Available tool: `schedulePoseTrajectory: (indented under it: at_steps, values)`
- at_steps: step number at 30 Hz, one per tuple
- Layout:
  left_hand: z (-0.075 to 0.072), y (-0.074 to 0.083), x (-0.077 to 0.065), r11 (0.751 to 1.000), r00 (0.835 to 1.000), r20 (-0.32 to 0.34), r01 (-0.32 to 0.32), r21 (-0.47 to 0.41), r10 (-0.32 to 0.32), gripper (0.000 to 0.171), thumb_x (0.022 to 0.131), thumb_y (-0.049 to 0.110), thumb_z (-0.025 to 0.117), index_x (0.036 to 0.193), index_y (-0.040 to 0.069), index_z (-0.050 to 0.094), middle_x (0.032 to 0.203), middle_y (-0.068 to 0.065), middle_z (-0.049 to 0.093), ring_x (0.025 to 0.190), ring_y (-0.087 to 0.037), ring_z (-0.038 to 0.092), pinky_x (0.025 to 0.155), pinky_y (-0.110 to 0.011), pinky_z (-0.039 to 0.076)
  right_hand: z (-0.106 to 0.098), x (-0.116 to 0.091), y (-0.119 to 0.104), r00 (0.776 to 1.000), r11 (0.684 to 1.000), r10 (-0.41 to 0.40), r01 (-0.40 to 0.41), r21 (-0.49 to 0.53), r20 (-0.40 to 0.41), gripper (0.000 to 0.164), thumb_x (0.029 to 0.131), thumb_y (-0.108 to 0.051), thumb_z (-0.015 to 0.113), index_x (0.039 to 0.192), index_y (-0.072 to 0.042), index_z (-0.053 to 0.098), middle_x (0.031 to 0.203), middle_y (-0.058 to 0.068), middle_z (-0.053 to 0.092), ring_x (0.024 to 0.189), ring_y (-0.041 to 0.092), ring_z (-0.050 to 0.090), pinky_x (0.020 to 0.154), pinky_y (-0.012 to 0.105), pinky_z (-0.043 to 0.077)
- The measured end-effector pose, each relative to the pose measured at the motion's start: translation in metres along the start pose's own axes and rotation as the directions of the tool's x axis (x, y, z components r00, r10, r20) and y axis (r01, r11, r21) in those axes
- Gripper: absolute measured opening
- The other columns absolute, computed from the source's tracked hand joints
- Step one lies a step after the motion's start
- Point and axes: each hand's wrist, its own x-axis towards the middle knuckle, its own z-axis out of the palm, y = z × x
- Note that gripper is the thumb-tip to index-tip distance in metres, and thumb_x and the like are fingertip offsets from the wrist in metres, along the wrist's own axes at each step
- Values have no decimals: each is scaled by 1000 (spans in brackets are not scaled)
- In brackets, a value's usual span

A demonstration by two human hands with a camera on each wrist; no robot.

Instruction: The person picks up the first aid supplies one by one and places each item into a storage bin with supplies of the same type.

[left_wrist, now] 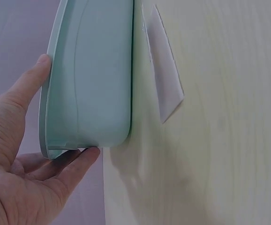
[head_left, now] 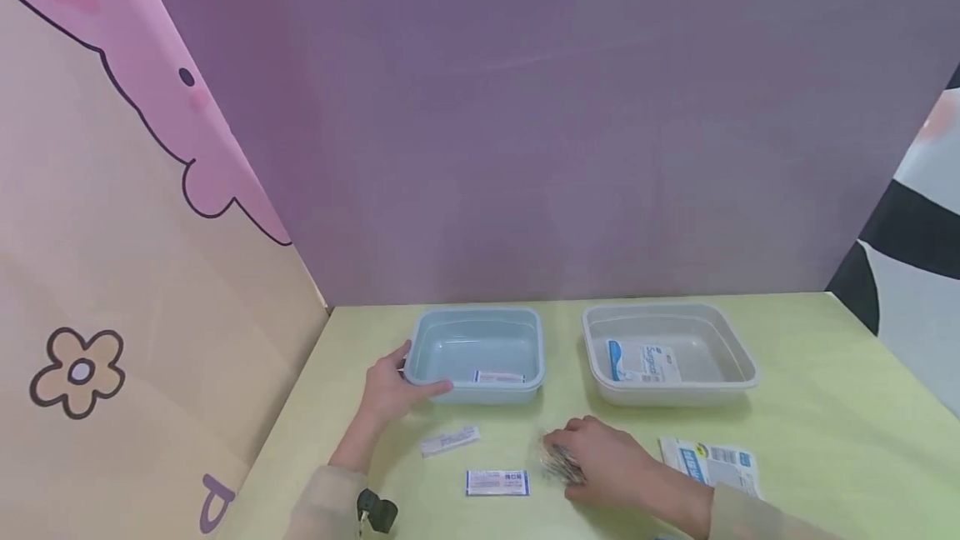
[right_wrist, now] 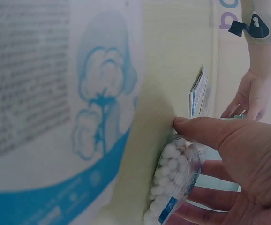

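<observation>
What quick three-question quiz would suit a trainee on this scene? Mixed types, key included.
1. True or false: the left hand grips the blue tub.
2. What lies inside the off-white tub? a) scissors; b) a blue-and-white packet; c) a spoon.
3. What does the right hand hold?

Key: 1. True. 2. b. 3. A clear bag of white-tipped swabs.

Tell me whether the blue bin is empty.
Not empty: the head view shows a small printed packet inside the blue bin, near its front.
</observation>
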Motion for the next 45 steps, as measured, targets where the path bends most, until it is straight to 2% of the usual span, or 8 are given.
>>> schedulePoseTrajectory:
  at_steps: [4, 10, 14, 19, 28, 34, 41, 45]
  values:
    - [4, -5, -12, 1000, 1000, -4, -6, 9, 6, 108, 70, 40, 100, 155, -5, 49, 133, -23, 73, 116, -36, 73, 91, -48, 63, 7, -8, 1, 1000, 1000, -11, 11, 19, -2, 56, 75, -18, 91, 128, -16, 73, 106, -2, 69, 94, 12, 62, 74, 34, 59]
    - [0, 2, -19, 999, 999, -27, -35, 10, 35, 105, 69, 37, 101, 151, -7, 53, 132, -26, 72, 114, -39, 74, 89, -48, 64, 1, -13, 0, 994, 997, -69, 72, 32, -82, 56, 74, -13, 89, 128, -16, 73, 104, -5, 69, 91, 8, 61, 75, 31, 58]
    - [-4, 4, -17, 999, 999, -22, -35, 11, 35, 103, 69, 36, 101, 151, -5, 54, 132, -25, 73, 115, -39, 74, 89, -48, 64, -12, -15, -7, 987, 993, -105, 109, 33, -122, 56, 74, -15, 90, 128, -16, 73, 106, -5, 71, 93, 8, 63, 79, 32, 59]
    - [-5, 4, -13, 999, 999, -20, -29, 14, 30, 107, 69, 37, 101, 152, -8, 51, 132, -27, 72, 115, -39, 74, 87, -46, 64, -34, -13, -10, 985, 991, -102, 112, 72, -138, 55, 79, -14, 87, 132, -14, 72, 111, -6, 71, 96, 8, 61, 82, 31, 58]
    - [-6, 5, -4, 1000, 1000, -20, -22, 7, 22, 106, 68, 38, 101, 152, -4, 53, 131, -25, 73, 115, -37, 74, 87, -45, 64, -67, 1, -10, 980, 990, -124, 133, 48, -155, 50, 83, -14, 84, 132, -12, 71, 120, 0, 75, 109, 23, 70, 91, 41, 60]
    - [-3, 4, -1, 1000, 1000, -15, -23, 21, 23, 109, 69, 39, 101, 153, -7, 50, 133, -27, 71, 117, -38, 73, 88, -46, 63, -78, 9, -13, 977, 988, -140, 149, 44, -158, 47, 84, -13, 83, 130, -12, 73, 117, 0, 76, 100, 16, 68, 86, 38, 58]
    - [-1, 2, 2, 1000, 1000, -13, -7, 15, 7, 108, 68, 40, 101, 153, -5, 51, 132, -26, 72, 117, -36, 73, 88, -46, 63, -91, 23, -11, 982, 992, -107, 116, 50, -155, 46, 86, -13, 83, 131, -13, 72, 122, 2, 76, 104, 20, 70, 85, 38, 58]
    - [0, 3, 4, 1000, 1000, -14, -1, 13, 1, 109, 69, 41, 101, 154, -4, 51, 132, -25, 72, 117, -36, 73, 88, -46, 63, -96, 31, -8, 987, 993, -87, 97, 69, -134, 48, 87, -14, 82, 133, -12, 71, 116, 0, 75, 87, 11, 60, 74, 29, 52]
